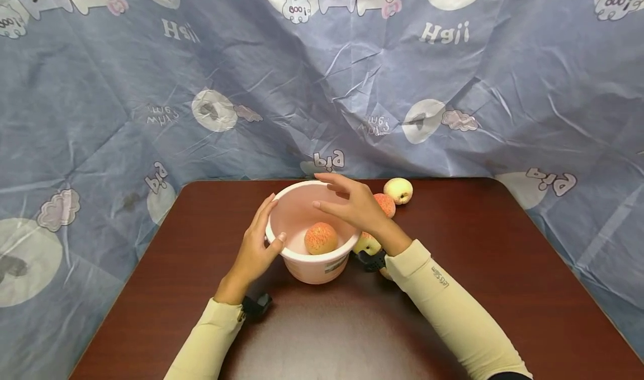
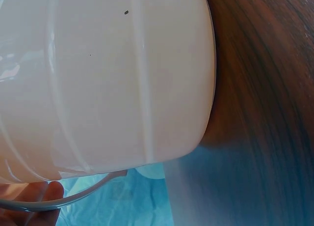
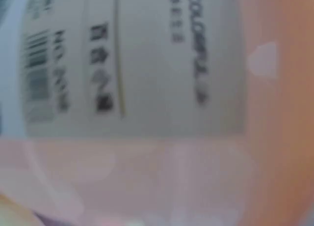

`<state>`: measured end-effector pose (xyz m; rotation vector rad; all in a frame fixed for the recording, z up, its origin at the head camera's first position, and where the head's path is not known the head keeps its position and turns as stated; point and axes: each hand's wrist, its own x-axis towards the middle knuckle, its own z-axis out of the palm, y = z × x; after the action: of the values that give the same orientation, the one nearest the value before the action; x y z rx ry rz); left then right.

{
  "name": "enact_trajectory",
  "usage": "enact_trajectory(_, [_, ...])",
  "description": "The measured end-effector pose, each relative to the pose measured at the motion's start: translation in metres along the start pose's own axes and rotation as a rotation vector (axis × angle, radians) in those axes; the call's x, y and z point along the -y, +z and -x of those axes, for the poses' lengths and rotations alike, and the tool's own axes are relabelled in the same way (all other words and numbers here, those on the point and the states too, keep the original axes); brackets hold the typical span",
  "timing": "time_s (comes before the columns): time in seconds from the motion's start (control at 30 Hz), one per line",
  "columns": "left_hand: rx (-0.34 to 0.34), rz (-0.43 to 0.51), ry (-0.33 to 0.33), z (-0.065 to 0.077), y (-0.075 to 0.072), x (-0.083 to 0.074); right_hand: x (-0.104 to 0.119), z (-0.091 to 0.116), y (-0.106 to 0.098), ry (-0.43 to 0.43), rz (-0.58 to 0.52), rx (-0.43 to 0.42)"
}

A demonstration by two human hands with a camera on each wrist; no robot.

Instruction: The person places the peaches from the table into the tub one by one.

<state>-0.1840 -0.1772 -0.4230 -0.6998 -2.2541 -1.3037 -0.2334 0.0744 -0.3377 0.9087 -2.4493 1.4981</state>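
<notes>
Resting in the bucket (image 1: 314, 271) gripped by left fingers (image 1: 263, 211), a fruit (image 1: 321, 238) lies below parted, empty right fingers (image 1: 336, 180).

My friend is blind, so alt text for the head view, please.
A person's left hand touches a pale pink bucket holding one reddish fruit, the right hand at its opening. More fruit lies on the dark table.

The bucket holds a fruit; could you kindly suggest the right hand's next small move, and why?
Perhaps lift the right hand and reach for the yellow fruit beside the bucket: that hand holds nothing, and an orange fruit sits inside while others lie outside.
</notes>
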Motion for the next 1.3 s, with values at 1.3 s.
enact_trajectory(1.3, [-0.003,0.006,0.021,-0.001,0.0,-0.001,0.034,0.072,-0.058,0.082,0.001,-0.043])
